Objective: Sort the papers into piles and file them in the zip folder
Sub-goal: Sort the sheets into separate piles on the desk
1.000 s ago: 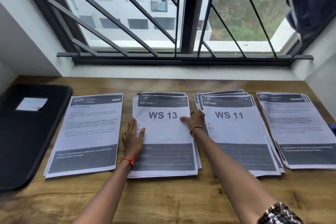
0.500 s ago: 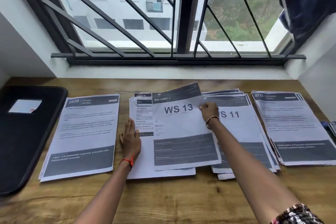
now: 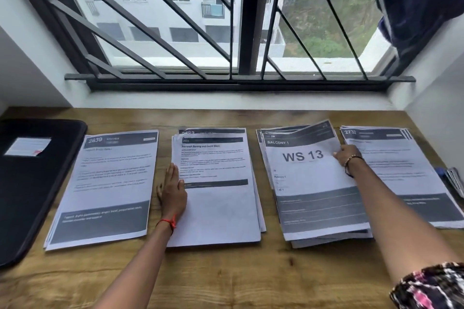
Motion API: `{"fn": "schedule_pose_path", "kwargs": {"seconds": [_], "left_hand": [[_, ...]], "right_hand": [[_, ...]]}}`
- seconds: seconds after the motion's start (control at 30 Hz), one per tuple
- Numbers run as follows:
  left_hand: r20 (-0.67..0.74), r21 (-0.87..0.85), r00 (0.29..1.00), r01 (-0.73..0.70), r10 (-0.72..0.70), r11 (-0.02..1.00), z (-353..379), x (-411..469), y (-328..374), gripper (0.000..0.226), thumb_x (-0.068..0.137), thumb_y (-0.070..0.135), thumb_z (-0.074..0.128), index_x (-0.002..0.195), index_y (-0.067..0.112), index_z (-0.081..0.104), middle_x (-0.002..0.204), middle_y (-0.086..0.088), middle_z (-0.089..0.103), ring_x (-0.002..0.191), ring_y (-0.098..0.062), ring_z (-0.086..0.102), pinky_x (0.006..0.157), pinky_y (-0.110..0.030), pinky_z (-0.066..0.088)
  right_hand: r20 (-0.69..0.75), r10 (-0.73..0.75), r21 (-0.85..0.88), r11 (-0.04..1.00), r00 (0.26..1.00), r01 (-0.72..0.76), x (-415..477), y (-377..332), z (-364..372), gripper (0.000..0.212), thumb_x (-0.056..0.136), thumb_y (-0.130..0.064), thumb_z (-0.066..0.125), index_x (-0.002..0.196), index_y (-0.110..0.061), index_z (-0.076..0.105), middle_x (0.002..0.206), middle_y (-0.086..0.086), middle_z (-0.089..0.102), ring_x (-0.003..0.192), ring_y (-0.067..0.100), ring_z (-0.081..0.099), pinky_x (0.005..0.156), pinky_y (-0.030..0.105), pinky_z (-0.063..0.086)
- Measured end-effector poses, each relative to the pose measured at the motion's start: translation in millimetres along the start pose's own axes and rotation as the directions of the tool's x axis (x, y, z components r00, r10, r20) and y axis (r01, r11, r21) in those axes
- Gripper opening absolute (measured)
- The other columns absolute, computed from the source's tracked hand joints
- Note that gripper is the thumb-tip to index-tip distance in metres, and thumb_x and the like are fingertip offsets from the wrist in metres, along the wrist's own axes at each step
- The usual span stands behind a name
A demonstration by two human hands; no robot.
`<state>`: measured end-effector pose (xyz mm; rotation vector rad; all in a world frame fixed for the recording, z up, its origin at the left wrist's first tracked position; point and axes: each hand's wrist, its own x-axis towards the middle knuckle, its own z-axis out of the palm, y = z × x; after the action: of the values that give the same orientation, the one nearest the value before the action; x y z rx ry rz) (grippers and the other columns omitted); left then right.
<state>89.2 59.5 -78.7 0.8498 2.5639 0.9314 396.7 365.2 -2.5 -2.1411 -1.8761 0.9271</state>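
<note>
Several paper piles lie in a row on the wooden table (image 3: pixel 226 278). My right hand (image 3: pixel 347 158) grips the right edge of the "WS 13" sheet (image 3: pixel 308 183), which lies slightly lifted at its top corner on the third pile from the left. My left hand (image 3: pixel 173 193) rests flat, fingers together, on the left edge of the second pile (image 3: pixel 221 208), whose top sheet shows small text. The "2639" pile (image 3: pixel 108 183) is at the left, the "2732" pile (image 3: pixel 406 173) at the right. The black zip folder (image 3: pixel 30 183) lies shut at the far left.
A window sill and barred window (image 3: pixel 238 82) run along the table's far edge, with white walls at both sides. A dark blue cloth (image 3: pixel 421 0) hangs at the upper right. A small blue and grey object (image 3: pixel 452 180) sits at the table's right edge.
My right hand has carried the "WS 13" sheet off the second pile to the right and onto the "WS 11" pile, which it now covers. My left hand stayed on the second pile.
</note>
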Motion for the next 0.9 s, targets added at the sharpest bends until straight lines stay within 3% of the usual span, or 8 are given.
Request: {"fn": "schedule_pose_path", "kwargs": {"seconds": [0.1,0.2,0.3,0.43,0.57,0.67,0.77,0.9], "left_hand": [[0.013,-0.006,1.000,-0.011,0.011,1.000,-1,2,-3,0.052,0.096,0.004,0.042,0.145,0.007,0.027,0.155,-0.004,0.020,0.143,-0.018,0.020,0.112,-0.039,0.013],[-0.023,-0.087,1.000,-0.016,0.014,0.996,-2,3,-4,0.053,0.092,0.001,0.049,0.142,0.002,0.031,0.151,-0.012,0.028,0.141,-0.025,0.027,0.113,-0.038,0.017],[-0.047,-0.168,0.999,-0.008,0.000,0.986,-5,1,-4,0.053,0.089,0.000,0.055,0.139,-0.003,0.037,0.147,-0.017,0.035,0.138,-0.028,0.031,0.111,-0.030,0.020],[-0.023,-0.233,1.000,0.002,-0.008,0.972,-11,-2,1,0.056,0.088,0.004,0.060,0.139,-0.003,0.037,0.147,-0.015,0.035,0.138,-0.025,0.030,0.108,-0.020,0.017],[-0.024,-0.321,0.998,0.047,-0.058,0.946,-20,-8,7,0.060,0.086,0.007,0.064,0.140,0.001,0.037,0.148,-0.009,0.035,0.138,-0.022,0.030,0.109,-0.021,0.019],[-0.058,-0.315,0.990,0.108,-0.132,0.943,-26,-7,12,0.049,0.087,0.010,0.064,0.131,-0.003,0.047,0.141,-0.015,0.041,0.130,-0.030,0.039,0.109,-0.031,0.030],[-0.015,-0.355,0.981,0.173,-0.191,0.919,-31,0,18,0.022,0.087,0.008,0.062,0.107,0.001,0.059,0.115,-0.016,0.058,0.102,-0.030,0.056,0.086,-0.031,0.045],[0.095,-0.417,0.958,0.286,-0.272,0.862,-41,10,27,0.020,0.089,0.009,0.059,0.103,-0.005,0.061,0.101,-0.013,0.065,0.084,-0.024,0.057,0.058,-0.019,0.040]], "right_hand": [[-0.175,0.066,-0.069,0.994,0.982,-0.079,-12,-5,8,0.036,0.090,-0.015,0.056,0.122,-0.001,0.050,0.136,0.024,0.041,0.124,0.041,0.037,0.106,0.049,0.028],[-0.310,-0.164,-0.098,0.985,0.936,0.140,-37,-31,24,0.044,0.086,-0.017,0.062,0.124,0.000,0.048,0.135,0.025,0.038,0.125,0.039,0.035,0.103,0.047,0.032],[-0.134,-0.393,0.018,0.917,0.910,0.398,-75,-66,55,0.029,0.085,-0.015,0.064,0.106,0.004,0.062,0.115,0.026,0.059,0.107,0.035,0.056,0.085,0.036,0.047],[0.184,-0.438,0.085,0.899,0.880,0.429,-120,-97,102,0.022,0.077,-0.028,0.074,0.072,-0.011,0.060,0.074,0.014,0.060,0.070,0.023,0.057,0.065,0.031,0.049],[0.228,-0.367,0.044,0.929,0.902,0.367,-140,-101,133,0.089,0.070,-0.018,0.080,0.143,-0.021,0.029,0.102,0.017,0.061,0.093,0.031,0.059,0.077,0.034,0.048],[0.186,-0.302,-0.006,0.951,0.935,0.308,-145,-99,142,0.068,0.073,-0.012,0.077,0.131,-0.005,0.040,0.119,0.019,0.055,0.105,0.034,0.058,0.084,0.035,0.047],[0.104,-0.282,0.022,0.959,0.954,0.281,-148,-97,147,0.062,0.072,-0.011,0.078,0.125,-0.001,0.048,0.121,0.021,0.051,0.108,0.035,0.054,0.085,0.032,0.045],[0.066,-0.294,0.018,0.956,0.953,0.294,-154,-97,151,0.050,0.071,-0.008,0.078,0.113,0.005,0.055,0.118,0.022,0.054,0.109,0.034,0.052,0.081,0.030,0.044]]}}
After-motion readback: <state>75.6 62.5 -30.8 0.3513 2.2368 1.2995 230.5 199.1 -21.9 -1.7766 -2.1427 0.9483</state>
